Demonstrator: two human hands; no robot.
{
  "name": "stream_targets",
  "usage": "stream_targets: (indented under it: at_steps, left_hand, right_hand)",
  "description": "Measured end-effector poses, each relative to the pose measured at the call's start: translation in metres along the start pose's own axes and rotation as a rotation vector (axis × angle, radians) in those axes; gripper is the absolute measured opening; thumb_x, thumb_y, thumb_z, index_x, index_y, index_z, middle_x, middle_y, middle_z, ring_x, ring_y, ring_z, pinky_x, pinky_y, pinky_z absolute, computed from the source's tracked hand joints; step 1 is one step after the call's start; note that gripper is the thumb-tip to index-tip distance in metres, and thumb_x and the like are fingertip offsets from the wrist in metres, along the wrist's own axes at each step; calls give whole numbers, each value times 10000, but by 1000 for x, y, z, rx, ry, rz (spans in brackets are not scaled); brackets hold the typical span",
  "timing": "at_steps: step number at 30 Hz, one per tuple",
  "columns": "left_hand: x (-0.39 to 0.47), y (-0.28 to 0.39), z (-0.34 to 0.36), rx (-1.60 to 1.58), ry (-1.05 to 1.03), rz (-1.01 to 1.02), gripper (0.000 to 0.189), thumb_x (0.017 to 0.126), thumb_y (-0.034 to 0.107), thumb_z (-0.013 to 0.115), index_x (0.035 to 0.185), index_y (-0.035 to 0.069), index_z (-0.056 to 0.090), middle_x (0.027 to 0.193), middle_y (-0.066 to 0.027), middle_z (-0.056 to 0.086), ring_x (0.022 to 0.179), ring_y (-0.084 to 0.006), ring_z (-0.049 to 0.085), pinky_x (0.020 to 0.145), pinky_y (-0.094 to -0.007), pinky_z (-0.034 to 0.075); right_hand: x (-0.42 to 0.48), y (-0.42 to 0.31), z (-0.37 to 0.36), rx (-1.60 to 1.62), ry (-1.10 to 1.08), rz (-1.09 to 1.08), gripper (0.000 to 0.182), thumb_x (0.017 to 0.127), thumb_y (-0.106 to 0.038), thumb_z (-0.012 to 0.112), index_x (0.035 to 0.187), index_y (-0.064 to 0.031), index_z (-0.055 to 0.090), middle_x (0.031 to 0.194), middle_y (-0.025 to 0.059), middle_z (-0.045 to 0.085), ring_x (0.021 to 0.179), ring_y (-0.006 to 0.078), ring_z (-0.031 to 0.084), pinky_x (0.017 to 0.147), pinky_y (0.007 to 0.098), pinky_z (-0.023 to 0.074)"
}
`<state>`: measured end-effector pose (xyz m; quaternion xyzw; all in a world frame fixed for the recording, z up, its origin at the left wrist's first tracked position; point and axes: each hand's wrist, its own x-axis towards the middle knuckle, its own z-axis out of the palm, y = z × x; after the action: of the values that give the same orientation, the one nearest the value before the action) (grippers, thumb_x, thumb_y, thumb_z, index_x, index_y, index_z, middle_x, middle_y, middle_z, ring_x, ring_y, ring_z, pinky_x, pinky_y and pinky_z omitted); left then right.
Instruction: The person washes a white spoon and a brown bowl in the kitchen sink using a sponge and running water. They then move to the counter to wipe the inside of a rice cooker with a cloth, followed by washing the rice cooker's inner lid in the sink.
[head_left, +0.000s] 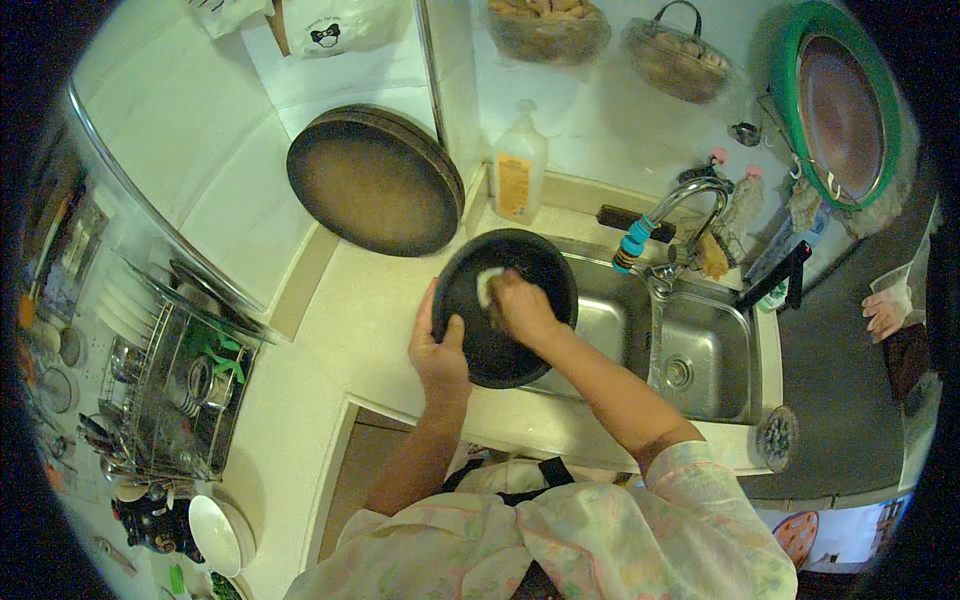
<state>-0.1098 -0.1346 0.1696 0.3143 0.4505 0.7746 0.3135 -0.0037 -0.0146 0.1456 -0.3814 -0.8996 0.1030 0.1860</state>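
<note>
A round black pan (525, 356) is held over the counter and the left edge of the sink, its inside facing up. My left hand (441, 349) grips its left rim, with the thumb over the edge and the fingers along the outer wall. Inside the pan, my right hand (521, 304) presses a pale cloth or sponge (491, 281) against the dark surface. The fingers of my right hand hide part of it, so which of the two it is I cannot tell.
A steel double sink (701, 337) with a curved faucet (701, 187) lies to the right. Behind the pan stand a pump bottle (517, 176) and a large dark round pan (375, 184) leaning on the wall. A dish rack (199, 397) and a white bowl (219, 534) occupy the left.
</note>
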Motion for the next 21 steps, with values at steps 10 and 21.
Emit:
stream_targets:
  at_steps: [10,21]
  left_hand:
    - [-1,7,-8,-3,31,-67,492,870,-113,496,1358,-52,488,1333,-163,550,1199,-230,548,1040,-344,415]
    - [4,17,-14,402,-77,146,468,843,-102,530,1306,-35,544,1331,-165,568,1254,-255,522,1077,-353,382]
  right_hand:
    - [-3,-41,43,311,22,-170,317,783,3,588,1097,-24,554,1088,231,572,991,427,598,805,479,516]
    - [5,16,-27,-390,94,-551,230,826,-177,565,950,-33,694,1009,132,612,931,267,582,664,350,558]
